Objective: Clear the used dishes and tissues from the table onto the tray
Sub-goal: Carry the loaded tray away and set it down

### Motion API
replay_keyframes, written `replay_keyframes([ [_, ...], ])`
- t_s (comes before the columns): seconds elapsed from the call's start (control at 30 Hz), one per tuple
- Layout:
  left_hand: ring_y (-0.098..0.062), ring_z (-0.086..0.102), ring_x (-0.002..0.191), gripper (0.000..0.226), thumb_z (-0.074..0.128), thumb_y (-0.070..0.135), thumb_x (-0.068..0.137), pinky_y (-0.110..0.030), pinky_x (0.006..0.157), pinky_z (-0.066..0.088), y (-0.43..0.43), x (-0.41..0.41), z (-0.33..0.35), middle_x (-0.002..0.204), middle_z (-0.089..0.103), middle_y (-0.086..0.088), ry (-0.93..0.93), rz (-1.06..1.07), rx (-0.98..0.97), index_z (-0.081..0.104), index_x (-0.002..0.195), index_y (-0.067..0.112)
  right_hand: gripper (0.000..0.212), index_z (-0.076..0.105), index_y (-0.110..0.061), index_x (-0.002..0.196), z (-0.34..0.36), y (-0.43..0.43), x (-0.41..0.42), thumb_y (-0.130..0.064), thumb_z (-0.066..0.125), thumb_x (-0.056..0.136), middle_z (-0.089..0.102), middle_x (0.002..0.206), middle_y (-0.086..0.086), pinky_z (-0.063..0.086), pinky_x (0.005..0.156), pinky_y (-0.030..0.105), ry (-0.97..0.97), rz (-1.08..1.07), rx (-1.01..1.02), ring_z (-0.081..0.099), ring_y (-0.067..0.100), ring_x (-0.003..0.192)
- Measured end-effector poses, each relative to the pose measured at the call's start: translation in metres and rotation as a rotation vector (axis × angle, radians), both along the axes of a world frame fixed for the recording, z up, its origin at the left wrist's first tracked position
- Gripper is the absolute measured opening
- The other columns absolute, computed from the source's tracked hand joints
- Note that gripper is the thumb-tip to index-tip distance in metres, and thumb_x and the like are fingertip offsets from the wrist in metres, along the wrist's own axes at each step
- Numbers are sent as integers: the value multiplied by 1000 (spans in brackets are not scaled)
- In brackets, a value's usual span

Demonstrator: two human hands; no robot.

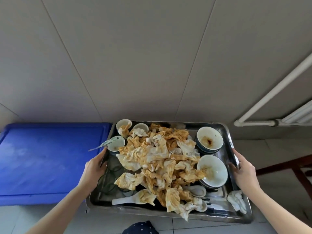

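Observation:
A metal tray point(211, 215) is held in the air in front of me. My left hand point(94, 168) grips its left rim and my right hand point(243, 168) grips its right rim. A heap of orange-stained tissues point(160, 159) covers the tray's middle. Two stacks of used bowls point(209, 138) stand at the right, the nearer stack point(212, 171) tilted. Small cups point(116, 143) sit at the far left corner, clear glasses point(108, 181) lie at the left side, and white spoons point(125, 200) lie near the front. One crumpled tissue point(236, 200) rests in the front right corner.
A blue plastic bin lid point(47, 159) lies below and to the left of the tray. A beige wall fills the upper view. White radiator pipes point(273, 92) run at the right. A dark wooden table corner point(287, 166) shows at the right over tiled floor.

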State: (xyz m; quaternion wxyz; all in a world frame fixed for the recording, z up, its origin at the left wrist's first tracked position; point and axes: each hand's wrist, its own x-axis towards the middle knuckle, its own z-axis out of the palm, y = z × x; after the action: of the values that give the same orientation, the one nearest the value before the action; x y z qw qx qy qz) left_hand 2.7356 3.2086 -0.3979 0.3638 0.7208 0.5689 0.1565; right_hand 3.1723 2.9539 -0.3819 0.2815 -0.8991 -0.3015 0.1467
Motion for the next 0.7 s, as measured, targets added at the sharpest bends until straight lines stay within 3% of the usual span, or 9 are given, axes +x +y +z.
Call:
replay_keyframes([
  [0.1, -28, 62, 110, 67, 52, -14, 84, -30, 77, 48, 6, 1, -36, 119, 66, -3, -25, 15, -4, 43, 143, 18, 56, 43, -34, 139, -42, 10, 1, -14, 61, 90, 63, 74, 10, 43, 56, 24, -6, 26, 0, 55, 18, 61],
  [0.2, -31, 64, 103, 66, 52, -11, 87, -35, 73, 49, 13, 1, -70, 118, 67, -6, -15, 24, 24, 41, 144, 19, 56, 44, -33, 139, -78, 26, 6, -13, 61, 89, 67, 101, 18, 47, 71, 36, -6, 55, 37, 62, 33, 86],
  [0.33, -24, 63, 87, 66, 50, -11, 88, -36, 69, 49, 18, -1, -106, 118, 66, -8, -26, 71, 22, 39, 145, 21, 56, 46, -29, 139, -109, 51, 11, -9, 61, 89, 62, 125, 2, 41, 89, 31, -36, 130, 79, 58, 26, 107],
  [0.4, -16, 59, 76, 67, 49, -9, 89, -31, 63, 46, 20, 0, -120, 117, 66, -8, -41, 87, 18, 37, 146, 23, 56, 48, -26, 138, -122, 58, 13, -6, 63, 88, 60, 128, 2, 38, 93, 29, -55, 142, 102, 55, 25, 117],
  [0.53, -2, 55, 62, 65, 49, -5, 91, -22, 60, 49, 35, 10, -135, 112, 66, -3, -55, 87, 39, 36, 146, 27, 56, 49, -21, 137, -145, 63, 17, -2, 63, 86, 61, 127, 6, 40, 94, 32, -51, 113, 135, 56, 28, 117],
  [0.63, 1, 59, 66, 65, 51, -2, 92, -8, 50, 45, 38, 16, -141, 110, 60, 10, -91, 73, 44, 34, 146, 29, 56, 49, -23, 137, -149, 66, 22, -3, 62, 86, 62, 126, 5, 40, 93, 32, -47, 104, 131, 57, 27, 114],
  [0.7, 4, 58, 76, 65, 52, -1, 92, -6, 56, 44, 37, 18, -142, 115, 55, 16, -113, 73, 48, 35, 146, 31, 55, 49, -24, 137, -147, 71, 28, -5, 63, 87, 62, 125, 6, 40, 92, 32, -49, 104, 107, 58, 28, 113],
])
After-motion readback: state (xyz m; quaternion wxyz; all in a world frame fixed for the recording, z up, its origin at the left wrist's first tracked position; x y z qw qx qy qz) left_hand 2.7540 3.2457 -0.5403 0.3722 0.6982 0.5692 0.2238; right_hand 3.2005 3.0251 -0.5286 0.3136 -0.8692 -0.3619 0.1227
